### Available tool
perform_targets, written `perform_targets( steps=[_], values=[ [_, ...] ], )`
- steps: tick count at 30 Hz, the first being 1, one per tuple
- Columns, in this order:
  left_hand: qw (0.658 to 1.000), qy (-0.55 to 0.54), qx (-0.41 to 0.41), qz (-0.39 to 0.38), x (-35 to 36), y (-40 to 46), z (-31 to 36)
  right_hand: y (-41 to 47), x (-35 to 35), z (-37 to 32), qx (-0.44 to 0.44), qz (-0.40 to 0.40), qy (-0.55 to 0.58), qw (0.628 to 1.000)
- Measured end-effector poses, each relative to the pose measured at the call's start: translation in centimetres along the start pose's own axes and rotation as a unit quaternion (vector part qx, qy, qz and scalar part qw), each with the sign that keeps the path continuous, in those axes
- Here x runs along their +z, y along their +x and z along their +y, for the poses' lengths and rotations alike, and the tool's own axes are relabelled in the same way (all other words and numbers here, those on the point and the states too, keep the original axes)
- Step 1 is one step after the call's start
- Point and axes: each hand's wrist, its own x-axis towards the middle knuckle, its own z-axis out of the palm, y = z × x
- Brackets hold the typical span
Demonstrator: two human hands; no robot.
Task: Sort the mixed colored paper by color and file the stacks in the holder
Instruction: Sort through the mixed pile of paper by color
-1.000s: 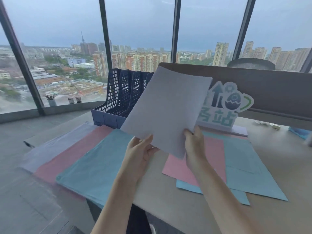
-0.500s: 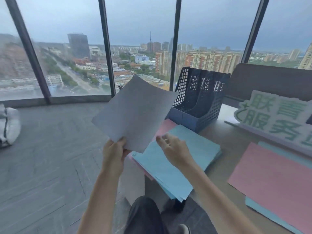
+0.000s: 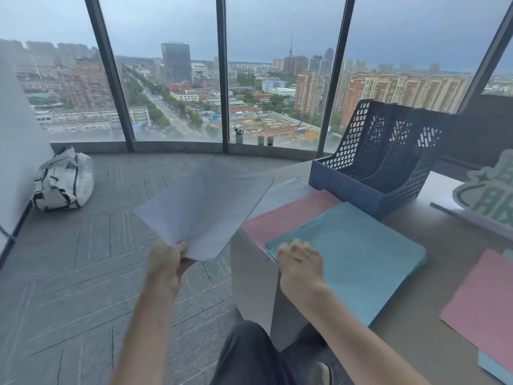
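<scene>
head cam | l hand (image 3: pixel 166 266) pinching corner of pale lavender sheet (image 3: pixel 204 211), held in air over floor left of desk | r hand (image 3: pixel 301 266) fingers curled loose, holding nothing, above blue stack (image 3: pixel 358 254) | pink stack (image 3: pixel 288 215) beside it | file holder (image 3: pixel 383 162) behind stacks on desk (image 3: pixel 416 323)

1. The pale lavender sheet (image 3: pixel 204 211), gripped in both hands a second ago in front of the file holder (image 3: pixel 380 165), is now pinched at its near corner by the left hand (image 3: pixel 166 266) alone.
2. That sheet has swung left, past the left edge of the tabletop (image 3: pixel 433 315), and hangs over the floor, flatter than before and motion-blurred.
3. The right hand (image 3: pixel 301 263) has let go; it now hovers, fingers loosely curled, over the near corner of the blue stack (image 3: pixel 361 254).
4. The view has turned left, bringing a white bag (image 3: pixel 63 180) on the floor fully into sight.
</scene>
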Motion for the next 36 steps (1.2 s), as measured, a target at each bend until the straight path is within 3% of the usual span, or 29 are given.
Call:
perform_targets(
  steps=[3,11,16,19,22,29,36],
  values=[
    [1.0,-0.005,-0.007,-0.008,-0.4,0.1,0.0,-0.7,-1.0,1.0,-0.02,0.013,0.028,0.999],
    [0.999,-0.036,0.024,0.016,-1.4,-0.3,1.0,-0.4,-1.6,4.4,0.009,0.162,0.156,0.974],
    [0.999,0.036,0.004,0.01,-1.1,-0.1,1.1,0.1,-2.8,7.2,0.078,0.228,0.215,0.946],
    [0.995,0.089,-0.032,-0.032,0.3,-0.1,1.1,0.3,-4.0,8.8,0.097,0.267,0.24,0.928],
    [0.987,0.147,-0.039,-0.06,2.3,-0.2,1.0,0.4,-5.1,10.0,0.115,0.277,0.252,0.92],
    [0.982,0.168,-0.058,-0.06,6.9,1.3,-0.4,0.4,-6.0,10.8,0.111,0.284,0.246,0.92],
    [0.977,0.178,-0.077,-0.084,10.5,3.1,-2.4,0.8,-5.0,9.1,0.061,0.275,0.212,0.936]
  ],
)
